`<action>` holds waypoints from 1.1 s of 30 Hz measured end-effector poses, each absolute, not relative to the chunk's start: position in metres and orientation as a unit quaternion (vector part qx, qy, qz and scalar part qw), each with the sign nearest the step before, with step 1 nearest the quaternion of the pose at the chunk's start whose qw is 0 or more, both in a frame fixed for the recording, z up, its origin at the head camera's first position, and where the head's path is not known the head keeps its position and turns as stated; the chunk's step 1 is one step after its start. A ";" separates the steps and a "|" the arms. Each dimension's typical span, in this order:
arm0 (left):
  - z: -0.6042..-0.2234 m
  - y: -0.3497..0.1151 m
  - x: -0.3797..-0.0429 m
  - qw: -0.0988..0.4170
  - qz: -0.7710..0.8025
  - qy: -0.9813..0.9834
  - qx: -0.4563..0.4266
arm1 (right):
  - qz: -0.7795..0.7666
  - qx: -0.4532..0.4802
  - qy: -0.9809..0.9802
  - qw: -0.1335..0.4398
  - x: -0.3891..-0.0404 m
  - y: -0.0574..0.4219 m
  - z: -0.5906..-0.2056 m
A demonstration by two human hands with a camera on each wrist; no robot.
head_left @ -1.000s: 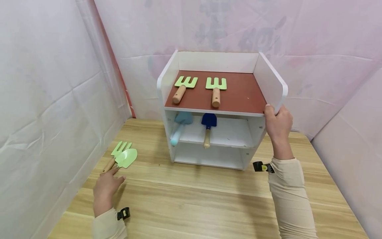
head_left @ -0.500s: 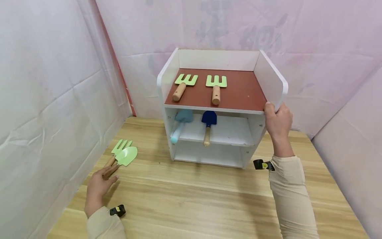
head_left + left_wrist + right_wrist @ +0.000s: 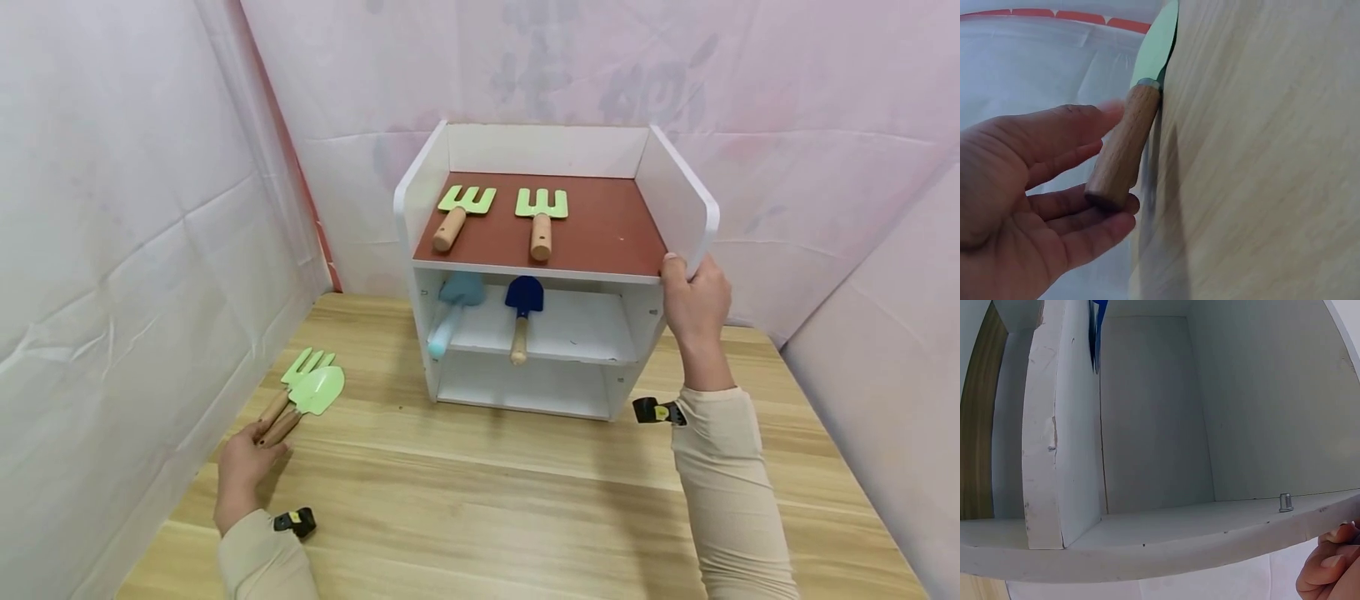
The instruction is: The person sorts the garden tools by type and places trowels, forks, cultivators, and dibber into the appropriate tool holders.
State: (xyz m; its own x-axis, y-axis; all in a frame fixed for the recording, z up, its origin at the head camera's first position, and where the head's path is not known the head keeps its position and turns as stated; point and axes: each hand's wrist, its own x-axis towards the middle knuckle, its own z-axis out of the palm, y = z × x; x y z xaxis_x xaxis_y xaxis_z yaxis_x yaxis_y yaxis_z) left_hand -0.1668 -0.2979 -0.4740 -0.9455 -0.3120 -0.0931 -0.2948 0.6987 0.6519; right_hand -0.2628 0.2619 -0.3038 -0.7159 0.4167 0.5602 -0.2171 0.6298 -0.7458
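At the left of the table, my left hand (image 3: 245, 471) has its thumb and curved fingers about the wooden handle end of a green-bladed trowel (image 3: 318, 389). In the left wrist view the trowel handle (image 3: 1127, 144) runs between the blurred thumb tip and the lower fingers; how firm the hold is, I cannot tell. A green hand fork (image 3: 309, 365) lies partly beneath the trowel, its handle just beside my fingers. My right hand (image 3: 697, 300) grips the front right edge of a white shelf unit (image 3: 540, 273); only its fingers show in the right wrist view.
Two green hand forks, one at left (image 3: 459, 218) and one beside it (image 3: 542, 221), lie on the brown top board. On the middle shelf are a light-blue trowel (image 3: 459, 304) and a dark-blue trowel (image 3: 522, 317). Pale curtains (image 3: 150, 250) surround the table.
My left hand has drawn back along the trowel toward its handle end, uncovering more of the handle. Its thumb has come in closer. The right hand keeps its grip on the shelf unit.
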 end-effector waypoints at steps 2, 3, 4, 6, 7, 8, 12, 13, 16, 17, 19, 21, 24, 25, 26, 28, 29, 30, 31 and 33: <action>-0.476 -0.297 -0.167 0.006 -0.364 -0.914 0.177 | 0.426 -0.060 -0.823 0.371 -0.263 0.262 -0.304; -0.477 -0.297 -0.168 0.003 -0.369 -0.911 0.183 | 0.427 -0.059 -0.823 0.371 -0.263 0.262 -0.304; -0.478 -0.297 -0.168 -0.001 -0.373 -0.908 0.189 | 0.427 -0.059 -0.823 0.371 -0.263 0.263 -0.305; -0.480 -0.296 -0.169 -0.006 -0.386 -0.900 0.204 | 0.426 -0.059 -0.823 0.371 -0.264 0.263 -0.306; -0.481 -0.296 -0.170 -0.004 -0.390 -0.897 0.207 | 0.427 -0.058 -0.823 0.371 -0.264 0.263 -0.306; -0.482 -0.296 -0.170 -0.001 -0.391 -0.896 0.209 | 0.427 -0.058 -0.823 0.371 -0.264 0.263 -0.306; -0.486 -0.294 -0.175 0.020 -0.379 -0.903 0.202 | 0.429 -0.057 -0.822 0.369 -0.264 0.264 -0.306; -0.487 -0.294 -0.176 0.025 -0.374 -0.905 0.199 | 0.430 -0.057 -0.822 0.369 -0.264 0.264 -0.306; -0.489 -0.293 -0.177 0.036 -0.366 -0.908 0.200 | 0.434 -0.056 -0.820 0.369 -0.264 0.264 -0.306; -0.489 -0.292 -0.178 0.039 -0.368 -0.907 0.202 | 0.435 -0.056 -0.819 0.370 -0.265 0.264 -0.306; -0.489 -0.292 -0.178 0.043 -0.375 -0.903 0.206 | 0.436 -0.055 -0.818 0.372 -0.265 0.264 -0.306; -0.488 -0.291 -0.177 0.048 -0.383 -0.898 0.210 | 0.437 -0.055 -0.817 0.373 -0.265 0.263 -0.306; -0.487 -0.289 -0.176 0.060 -0.390 -0.894 0.212 | 0.438 -0.054 -0.816 0.373 -0.265 0.263 -0.306; -0.487 -0.288 -0.175 0.065 -0.392 -0.893 0.213 | 0.439 -0.054 -0.816 0.372 -0.265 0.263 -0.306; -0.487 -0.288 -0.175 0.071 -0.395 -0.890 0.214 | 0.440 -0.054 -0.816 0.371 -0.265 0.263 -0.307; -0.487 -0.285 -0.175 0.090 -0.395 -0.889 0.214 | 0.440 -0.055 -0.817 0.368 -0.265 0.263 -0.307; -0.488 -0.284 -0.175 0.103 -0.394 -0.888 0.213 | 0.441 -0.056 -0.817 0.367 -0.264 0.263 -0.307; -0.489 -0.282 -0.175 0.116 -0.394 -0.886 0.213 | 0.441 -0.057 -0.818 0.367 -0.264 0.263 -0.306; -0.489 -0.281 -0.175 0.132 -0.392 -0.886 0.211 | 0.440 -0.058 -0.818 0.366 -0.264 0.263 -0.306; -0.491 -0.277 -0.176 0.161 -0.391 -0.883 0.206 | 0.441 -0.058 -0.818 0.365 -0.264 0.263 -0.306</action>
